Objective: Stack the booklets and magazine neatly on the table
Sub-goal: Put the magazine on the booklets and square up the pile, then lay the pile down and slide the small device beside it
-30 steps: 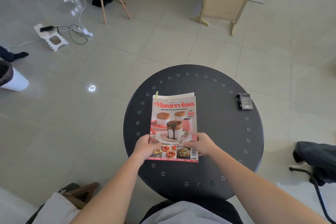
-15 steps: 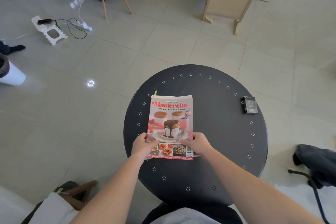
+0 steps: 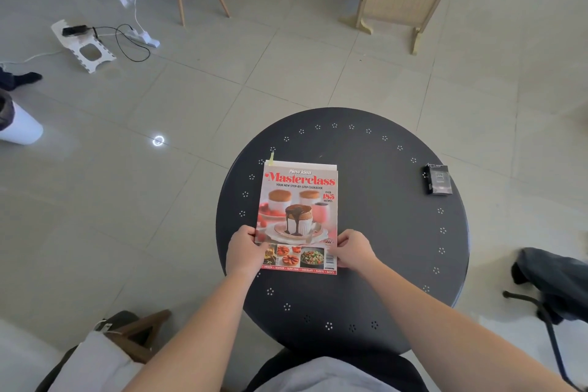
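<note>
- Magazine point(image 3: 299, 216) lies on top of the booklets point(image 3: 318, 166), left of centre on the round dark worktop point(image 3: 381, 232).
- Left hand point(image 3: 245, 251) pinches the magazine's lower left edge.
- Right hand point(image 3: 353, 250) pinches its lower right edge.
- Small dark box point(image 3: 439, 180) sits well apart, near the right rim.

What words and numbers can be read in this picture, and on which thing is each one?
All on the magazine cover:
"New Idea"
"Masterclass"
"YOUR NEW STEP-BY-STEP COOKBOOK"
"OVER 185 RECIPES"
Bottom strip: "CHICKEN", "SEAFOOD", "SLOW COOK", "CHOCOLATE", "SWEETS", "BASICS", partly hidden by the left hand.
Small dark box on the table: print too small to read.
</note>
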Available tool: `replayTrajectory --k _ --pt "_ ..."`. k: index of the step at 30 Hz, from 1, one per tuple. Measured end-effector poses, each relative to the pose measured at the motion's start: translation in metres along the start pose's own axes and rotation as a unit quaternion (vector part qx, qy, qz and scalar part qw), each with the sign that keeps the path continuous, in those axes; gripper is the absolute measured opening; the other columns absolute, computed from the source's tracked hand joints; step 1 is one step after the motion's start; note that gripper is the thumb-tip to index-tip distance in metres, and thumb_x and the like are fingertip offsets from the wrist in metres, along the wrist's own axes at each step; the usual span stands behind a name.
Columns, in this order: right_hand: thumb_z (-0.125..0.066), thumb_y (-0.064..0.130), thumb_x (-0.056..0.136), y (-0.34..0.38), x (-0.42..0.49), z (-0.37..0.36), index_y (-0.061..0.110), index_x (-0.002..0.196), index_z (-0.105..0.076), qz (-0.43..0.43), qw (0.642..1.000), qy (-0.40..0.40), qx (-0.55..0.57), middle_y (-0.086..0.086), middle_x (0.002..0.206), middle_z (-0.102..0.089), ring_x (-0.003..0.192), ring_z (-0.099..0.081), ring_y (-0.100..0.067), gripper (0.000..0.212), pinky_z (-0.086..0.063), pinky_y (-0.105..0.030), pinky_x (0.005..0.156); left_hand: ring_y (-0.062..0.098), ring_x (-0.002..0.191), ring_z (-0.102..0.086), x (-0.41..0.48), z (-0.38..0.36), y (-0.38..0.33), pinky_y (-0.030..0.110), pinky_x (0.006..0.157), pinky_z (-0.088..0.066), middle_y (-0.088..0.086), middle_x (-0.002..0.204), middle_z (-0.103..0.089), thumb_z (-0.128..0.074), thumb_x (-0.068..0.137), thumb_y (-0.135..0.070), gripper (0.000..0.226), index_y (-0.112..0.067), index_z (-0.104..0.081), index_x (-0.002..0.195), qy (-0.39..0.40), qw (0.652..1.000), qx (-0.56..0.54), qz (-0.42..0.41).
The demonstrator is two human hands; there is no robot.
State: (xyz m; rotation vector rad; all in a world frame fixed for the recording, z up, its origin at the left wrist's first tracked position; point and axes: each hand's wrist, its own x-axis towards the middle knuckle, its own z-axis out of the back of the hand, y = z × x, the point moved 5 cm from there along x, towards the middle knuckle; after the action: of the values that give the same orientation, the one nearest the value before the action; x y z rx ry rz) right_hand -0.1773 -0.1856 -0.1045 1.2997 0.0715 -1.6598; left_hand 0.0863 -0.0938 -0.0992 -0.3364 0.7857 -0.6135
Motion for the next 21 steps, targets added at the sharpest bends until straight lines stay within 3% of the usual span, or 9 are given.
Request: replayTrajectory --k 4,9,12,21 --pt "-0.074 0.01 0.091 -0.005 -0.004 0.0 0.014 0.086 -0.058 0.017 0.998 -0.048 -0.023 -0.014 0.101 -0.077 0.096 -0.078 -0.033 0.017 -0.065 -0.054 0.086 0.022 0.098 -0.075 -0.005 -0.001 -0.003 0.022 0.058 -0.047 0.005 0.114 -0.075 -0.083 0.097 -0.021 0.029 -0.013 -0.068 0.121 -0.008 1.0 0.012 0.008" --pt "-0.075 0.014 0.093 -0.01 -0.008 -0.001 0.017 0.082 -0.056 0.008 0.996 -0.075 -0.056 -0.005 0.094 -0.075 0.085 -0.077 -0.024 0.021 -0.061 -0.038 0.067 0.025 0.1 -0.076 -0.012 -0.001 -0.007 0.023 0.059 -0.047 0.006 0.115 -0.076 -0.084 0.096 -0.022 0.031 -0.014 -0.067 0.121 -0.014 1.0 0.021 0.013" --pt "-0.075 0.014 0.094 -0.011 -0.006 -0.001 0.016 0.083 -0.059 0.008 0.995 -0.079 -0.058 -0.004 0.094 -0.074 0.081 -0.073 -0.02 0.019 -0.052 -0.03 0.059 0.026 0.101 -0.076 -0.015 -0.001 -0.008 0.03 0.069 -0.055 0.006 0.114 -0.076 -0.083 0.097 -0.023 0.031 -0.014 -0.067 0.122 -0.026 0.999 0.03 0.015" --pt "-0.077 0.021 0.093 -0.015 -0.009 0.005 0.017 0.087 -0.063 0.016 0.997 -0.058 -0.044 -0.004 0.096 -0.076 0.087 -0.077 -0.026 0.016 -0.066 -0.042 0.078 0.027 0.114 -0.071 -0.023 -0.001 -0.019 0.04 0.087 -0.064 0.009 0.128 -0.068 -0.082 0.097 -0.025 0.04 -0.016 -0.062 0.131 -0.063 0.993 0.101 0.002"
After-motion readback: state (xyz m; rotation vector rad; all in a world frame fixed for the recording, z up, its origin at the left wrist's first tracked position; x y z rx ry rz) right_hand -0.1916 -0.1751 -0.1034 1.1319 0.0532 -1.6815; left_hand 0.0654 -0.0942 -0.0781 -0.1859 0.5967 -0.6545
